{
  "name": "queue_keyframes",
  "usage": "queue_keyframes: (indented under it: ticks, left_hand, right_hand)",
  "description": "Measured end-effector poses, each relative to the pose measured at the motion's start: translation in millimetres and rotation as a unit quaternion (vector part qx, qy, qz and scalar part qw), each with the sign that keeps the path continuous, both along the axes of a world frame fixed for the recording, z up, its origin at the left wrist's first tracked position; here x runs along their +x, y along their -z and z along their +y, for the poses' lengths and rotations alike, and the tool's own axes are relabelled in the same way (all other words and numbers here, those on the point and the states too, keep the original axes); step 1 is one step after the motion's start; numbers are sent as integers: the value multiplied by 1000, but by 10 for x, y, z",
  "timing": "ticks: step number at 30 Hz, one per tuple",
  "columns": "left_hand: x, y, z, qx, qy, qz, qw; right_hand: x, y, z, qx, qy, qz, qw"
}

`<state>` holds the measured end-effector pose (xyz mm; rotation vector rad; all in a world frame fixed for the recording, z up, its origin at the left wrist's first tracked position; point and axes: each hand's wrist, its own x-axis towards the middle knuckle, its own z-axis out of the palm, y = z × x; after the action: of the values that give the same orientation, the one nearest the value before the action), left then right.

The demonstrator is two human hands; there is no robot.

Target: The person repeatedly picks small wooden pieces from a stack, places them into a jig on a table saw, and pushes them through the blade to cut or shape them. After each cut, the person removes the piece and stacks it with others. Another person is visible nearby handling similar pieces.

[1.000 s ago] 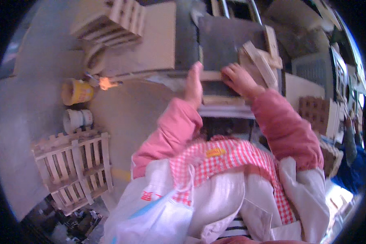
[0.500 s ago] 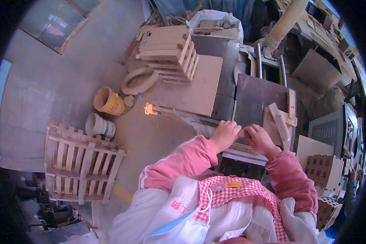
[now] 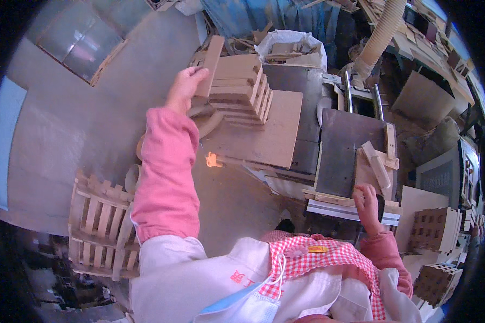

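My left hand (image 3: 186, 87) reaches out to the far left and grips a flat wooden strip (image 3: 214, 58) by its edge. The strip slants upright against the left side of a stack of slotted wooden boards (image 3: 236, 72); I cannot tell whether it touches them. That stack rests on a wide brown panel (image 3: 285, 118). My right hand (image 3: 367, 207) is at the front edge of the dark machine table (image 3: 345, 145), its fingers loosely bent and apart with nothing seen between them. Close to it lie small wooden strips (image 3: 377, 166) on a brown board.
A wooden strip (image 3: 328, 198) and a metal rail (image 3: 334, 209) run along the table's front. A slatted wooden crate (image 3: 100, 226) stands at left. At right are stacked cut blocks (image 3: 433, 229). A ribbed hose (image 3: 382, 32) and a white sack (image 3: 293, 43) are behind.
My left hand has left the table's front edge, where both hands were close together, and swung far left, now holding the wooden strip. My right hand has shifted slightly right and nearer me.
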<state>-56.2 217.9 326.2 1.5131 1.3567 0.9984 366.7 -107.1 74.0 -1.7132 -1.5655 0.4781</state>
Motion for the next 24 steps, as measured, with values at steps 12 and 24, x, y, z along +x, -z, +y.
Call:
queue_keyframes:
  ticks: [12,24]
  left_hand:
    - [-247,344,1104,-82,-86,124,985]
    - [-557,566,1382,-92,-81,202,972]
  right_hand:
    - [-123,232,-218,-45,34,4,998]
    - [-132,244,-194,-35,25,-18,999]
